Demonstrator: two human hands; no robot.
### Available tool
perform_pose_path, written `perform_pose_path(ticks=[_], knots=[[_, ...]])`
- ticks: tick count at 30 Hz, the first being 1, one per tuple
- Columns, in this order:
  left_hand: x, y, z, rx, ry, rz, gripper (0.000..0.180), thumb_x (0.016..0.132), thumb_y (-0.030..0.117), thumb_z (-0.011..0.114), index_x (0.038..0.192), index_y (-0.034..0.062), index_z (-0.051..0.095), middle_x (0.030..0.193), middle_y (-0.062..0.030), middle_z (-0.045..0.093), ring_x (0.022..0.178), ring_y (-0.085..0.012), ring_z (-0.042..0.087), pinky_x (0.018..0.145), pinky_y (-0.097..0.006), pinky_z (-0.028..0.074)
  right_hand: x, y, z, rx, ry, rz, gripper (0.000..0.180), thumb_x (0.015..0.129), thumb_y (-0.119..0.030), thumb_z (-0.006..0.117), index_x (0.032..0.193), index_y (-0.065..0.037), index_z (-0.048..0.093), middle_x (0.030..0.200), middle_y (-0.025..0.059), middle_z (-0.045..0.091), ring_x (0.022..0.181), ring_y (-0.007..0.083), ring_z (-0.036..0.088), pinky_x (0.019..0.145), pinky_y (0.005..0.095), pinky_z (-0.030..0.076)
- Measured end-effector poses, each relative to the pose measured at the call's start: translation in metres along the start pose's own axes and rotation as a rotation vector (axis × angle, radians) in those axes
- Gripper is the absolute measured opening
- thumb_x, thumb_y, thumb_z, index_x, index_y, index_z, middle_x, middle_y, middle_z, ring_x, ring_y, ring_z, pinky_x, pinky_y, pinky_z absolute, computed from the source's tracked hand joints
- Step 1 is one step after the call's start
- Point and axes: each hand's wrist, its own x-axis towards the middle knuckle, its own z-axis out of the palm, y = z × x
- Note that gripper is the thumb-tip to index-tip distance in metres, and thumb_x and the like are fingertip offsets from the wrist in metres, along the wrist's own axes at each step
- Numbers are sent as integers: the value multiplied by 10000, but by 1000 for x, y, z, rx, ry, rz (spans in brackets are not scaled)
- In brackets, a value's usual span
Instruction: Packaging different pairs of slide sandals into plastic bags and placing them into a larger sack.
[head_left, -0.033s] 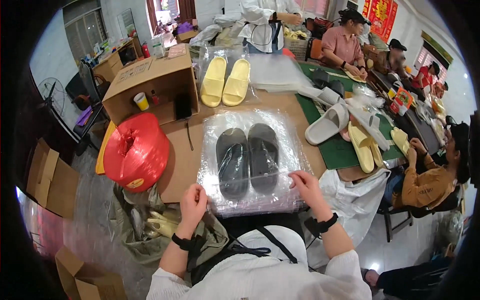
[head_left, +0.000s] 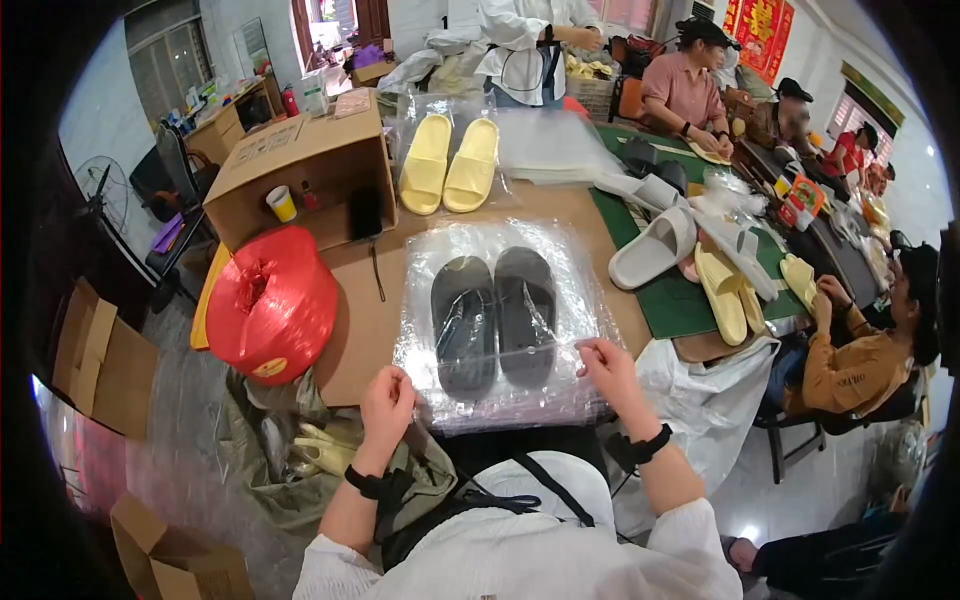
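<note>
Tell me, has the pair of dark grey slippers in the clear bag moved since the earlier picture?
No. The dark grey slippers lie at the same spot beside the red twine roll.

We see a bright, evenly lit room; daylight enters through the windows (head_left: pixel 335 18) far beyond our hands, where the panes blow out to near white; more light comes from windows far off to the right. Between our left hand (head_left: pixel 385 405) and right hand (head_left: pixel 608 368) the clear plastic bag (head_left: pixel 500 325) throws back white glare in streaks and patches, veiling the dark slippers (head_left: pixel 495 320) inside; shadows under our hands are soft and faint. The fisheye bends the table edge (head_left: pixel 620 290) and walls; a black vignette rings the frame; far figures to the right look softer, one face blurred.
</note>
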Motion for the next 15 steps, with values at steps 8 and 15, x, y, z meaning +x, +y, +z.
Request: perform_pose_path(ticks=[8, 15], knots=[[8, -10, 10, -9, 19, -138, 97, 883, 53, 607, 832, -7, 551, 586, -20, 578, 542, -76, 550, 522, -256, 418, -19, -41, 46, -658, 232, -703, 435, 797, -70, 652, 1225, -86, 582, 1358, 118, 520, 1258, 335, 485, 1028, 462, 397], [4, 21, 8, 734, 184, 330, 148, 847, 68, 643, 987, 29, 612, 1001, -118, 677, 981, -277, 624, 841, -413, 484, -26, -21, 92, -826, -300, -676, 561, 949, -314, 554, 1452, -100, 424, 1546, 83, 358, 1427, 279, 314, 1176, 483, 196]])
